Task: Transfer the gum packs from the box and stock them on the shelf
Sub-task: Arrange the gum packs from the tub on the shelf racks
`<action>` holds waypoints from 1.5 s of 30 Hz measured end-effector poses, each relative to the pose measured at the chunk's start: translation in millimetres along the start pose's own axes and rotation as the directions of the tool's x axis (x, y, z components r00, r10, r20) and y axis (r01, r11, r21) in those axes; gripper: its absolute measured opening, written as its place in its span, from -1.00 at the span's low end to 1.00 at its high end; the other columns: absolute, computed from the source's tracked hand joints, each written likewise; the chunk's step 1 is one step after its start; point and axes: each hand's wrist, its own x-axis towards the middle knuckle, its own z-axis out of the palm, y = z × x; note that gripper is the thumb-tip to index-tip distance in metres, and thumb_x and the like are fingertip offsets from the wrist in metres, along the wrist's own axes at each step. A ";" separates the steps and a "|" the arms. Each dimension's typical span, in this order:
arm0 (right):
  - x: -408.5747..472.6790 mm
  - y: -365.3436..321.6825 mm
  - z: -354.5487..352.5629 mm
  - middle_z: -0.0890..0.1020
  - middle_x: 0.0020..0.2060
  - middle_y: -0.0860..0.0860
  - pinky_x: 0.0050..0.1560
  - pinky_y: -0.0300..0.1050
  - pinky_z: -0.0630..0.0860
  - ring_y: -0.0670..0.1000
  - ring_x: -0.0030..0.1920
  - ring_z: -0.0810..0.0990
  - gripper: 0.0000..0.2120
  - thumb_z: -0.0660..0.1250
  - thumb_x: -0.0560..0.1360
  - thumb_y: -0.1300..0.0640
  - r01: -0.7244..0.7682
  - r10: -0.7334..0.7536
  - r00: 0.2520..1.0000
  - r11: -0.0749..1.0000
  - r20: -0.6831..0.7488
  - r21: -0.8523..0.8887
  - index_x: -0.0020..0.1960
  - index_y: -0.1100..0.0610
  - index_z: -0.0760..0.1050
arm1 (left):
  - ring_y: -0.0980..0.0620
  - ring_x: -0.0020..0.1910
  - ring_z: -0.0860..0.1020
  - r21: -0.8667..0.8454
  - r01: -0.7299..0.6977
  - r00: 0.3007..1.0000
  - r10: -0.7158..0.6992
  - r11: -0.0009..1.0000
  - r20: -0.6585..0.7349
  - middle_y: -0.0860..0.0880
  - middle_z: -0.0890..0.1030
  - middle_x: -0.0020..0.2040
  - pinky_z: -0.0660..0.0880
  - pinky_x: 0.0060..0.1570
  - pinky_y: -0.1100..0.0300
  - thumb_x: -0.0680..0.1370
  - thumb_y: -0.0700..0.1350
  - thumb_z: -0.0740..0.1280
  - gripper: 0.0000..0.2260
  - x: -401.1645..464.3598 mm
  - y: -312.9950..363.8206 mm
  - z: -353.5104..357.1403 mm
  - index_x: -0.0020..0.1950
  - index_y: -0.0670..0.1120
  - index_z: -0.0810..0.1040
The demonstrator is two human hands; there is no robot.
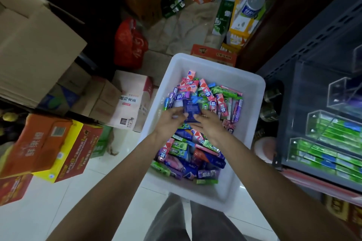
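Fingers of the left hand [170, 121] and right hand [207, 123] are pinching a blue gum pack [191, 111] above the white plastic box [213, 68], over packs lettered "DOUBLEMINT" [177, 150].

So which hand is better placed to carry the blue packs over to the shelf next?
Probably the right hand: both hands grip the blue gum packs over the white box, but the shelf stands on the person's right, so it avoids reaching across.

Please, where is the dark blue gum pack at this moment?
In the head view, the dark blue gum pack is near the centre, held between the left hand and right hand, above the mixed gum packs in the white box.
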 end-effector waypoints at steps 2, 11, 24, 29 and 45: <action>-12.9 3.8 -4.0 0.53 0.13 0.23 0.00 -0.19 0.58 0.07 -0.08 0.61 -0.73 0.19 0.58 0.32 0.007 -0.012 0.999 0.994 0.046 0.111 0.27 0.30 0.38 | 0.01 -0.09 0.58 -0.118 0.065 0.996 -0.071 0.991 -0.050 -0.13 0.58 -0.03 0.55 -0.11 0.36 0.58 -0.23 0.28 -0.83 -4.4 1.7 -0.7 0.15 -0.26 0.48; -23.9 14.8 -8.7 0.51 0.26 0.08 0.15 -0.20 0.35 0.06 0.24 0.49 -0.71 0.18 0.60 0.16 0.248 -0.269 0.959 0.626 0.094 -0.739 0.29 0.18 0.43 | 0.08 -0.19 0.53 0.402 -0.172 0.940 0.272 0.899 -0.208 0.02 0.58 -0.15 0.35 -0.32 0.53 0.48 -0.20 0.42 -0.73 -40.7 -4.3 -42.2 0.17 -0.18 0.55; -2.0 38.3 10.3 0.51 0.08 0.19 0.08 0.03 0.49 0.16 0.10 0.50 -0.75 0.33 0.50 0.24 0.142 -0.235 0.970 0.362 0.057 -0.921 0.15 0.26 0.38 | 0.17 -0.22 0.52 0.418 -0.205 0.940 0.298 0.885 -0.169 -0.08 0.65 0.01 0.39 -0.33 0.57 0.49 -0.11 0.42 -0.65 -56.1 -15.7 -74.3 0.26 -0.13 0.52; -5.1 30.5 9.9 0.52 -0.05 0.20 -0.07 -0.15 0.38 0.13 0.06 0.53 -0.87 0.29 0.53 0.20 0.113 -0.142 0.987 0.311 0.071 -0.944 -0.01 0.28 0.49 | 0.26 -0.27 0.49 0.394 -0.195 0.955 0.266 0.898 -0.134 0.02 0.56 -0.10 0.40 -0.33 0.55 0.49 -0.12 0.41 -0.63 -56.7 -14.6 -75.2 0.28 -0.12 0.50; -50.8 4.5 4.5 0.53 -0.22 0.07 -0.32 -0.39 0.39 0.03 -0.22 0.50 -0.89 0.26 0.55 0.26 0.304 -0.477 0.879 0.600 -0.025 -0.740 0.04 0.26 0.51 | 0.19 -0.21 0.51 0.281 -0.209 0.965 0.244 0.937 -0.096 -0.07 0.59 -0.04 0.55 -0.12 0.13 0.50 -0.20 0.40 -0.66 -60.7 -5.3 -73.0 0.27 -0.12 0.51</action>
